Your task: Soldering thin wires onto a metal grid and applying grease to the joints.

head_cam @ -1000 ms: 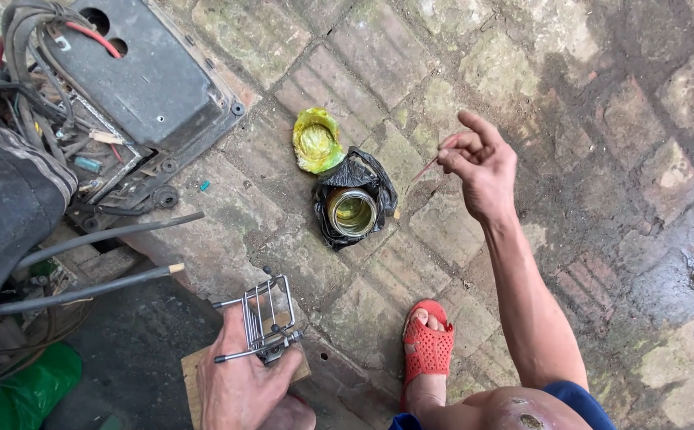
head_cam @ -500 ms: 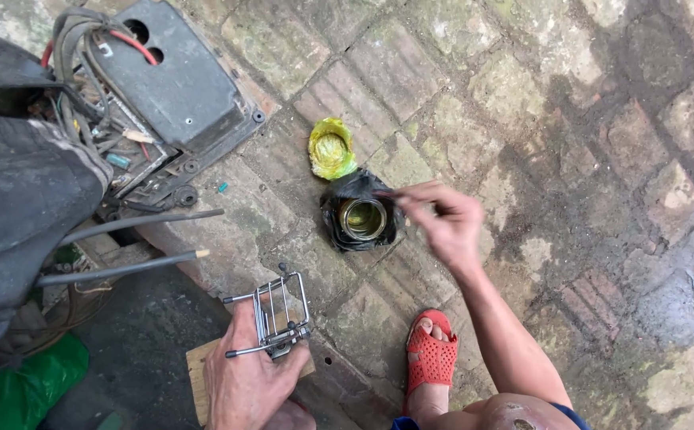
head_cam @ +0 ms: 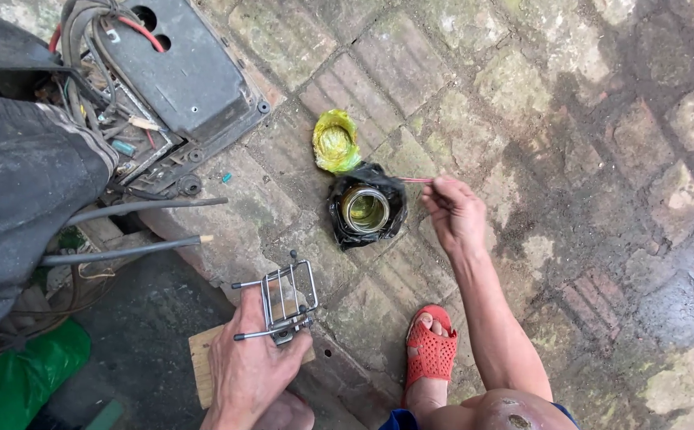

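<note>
Now right hand point(head_cam: 457, 216) pinches thin stick point(head_cam: 415, 181) over open tin point(head_cam: 365, 209); left hand point(head_cam: 250, 368) grips wire rack point(head_cam: 286, 298).

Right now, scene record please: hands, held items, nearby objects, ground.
left hand: left hand grips small metal wire rack over a wooden board
right hand: right hand pinches thin red stick beside open round tin
tin: sits in black plastic bag
lid: yellow-green lid beside the bag
ground: mossy brick paving

Soft, even daylight falls over the scene, with no hard glare. A broad dim shadow darkens the upper right of the frame. Focus is sharp centrally; edges bend slightly from wide-angle distortion.
</note>
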